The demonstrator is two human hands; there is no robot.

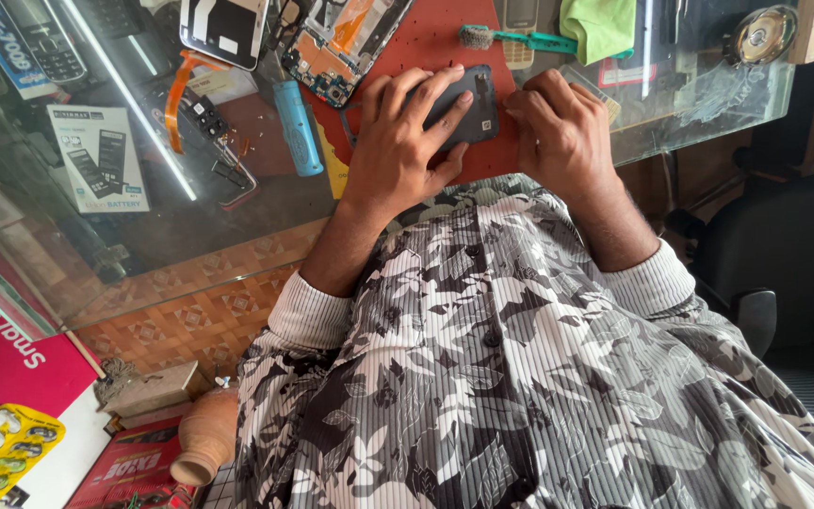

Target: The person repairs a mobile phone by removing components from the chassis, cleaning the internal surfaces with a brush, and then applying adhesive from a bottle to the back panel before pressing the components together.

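At the far left of the glass table [237,212] lies a white leaflet [101,157] showing batteries, with an old keypad phone [44,38] above it near the top edge. To the right of the leaflet, an orange ribbon cable [181,90] curls over small loose parts, and a blue cylinder battery [296,127] lies at the edge of a red mat [445,28]. Above the battery sits an opened phone [336,47] with its circuit board showing.

The left hand [398,146] presses down flat on a dark phone [468,104], which rests on the red mat in the middle of the table, just in front of the person's chest. Its fingers [416,90] are spread over the left half of the phone, and the thumb hooks around the lower edge, so the hand is gripping the phone against the mat.

The right hand [562,137] is just beside the phone's right end. Its fingers are curled in tight at that edge, touching the phone; whether they pinch a tool or part there, I cannot tell.

Beyond the hands, a green toothbrush [515,40] lies across the mat, with a green cloth [598,26] next to it. At the far right corner sits 1 small round speaker [760,33]. Below the table, at lower left, a clay pot [207,438] stands on the floor.
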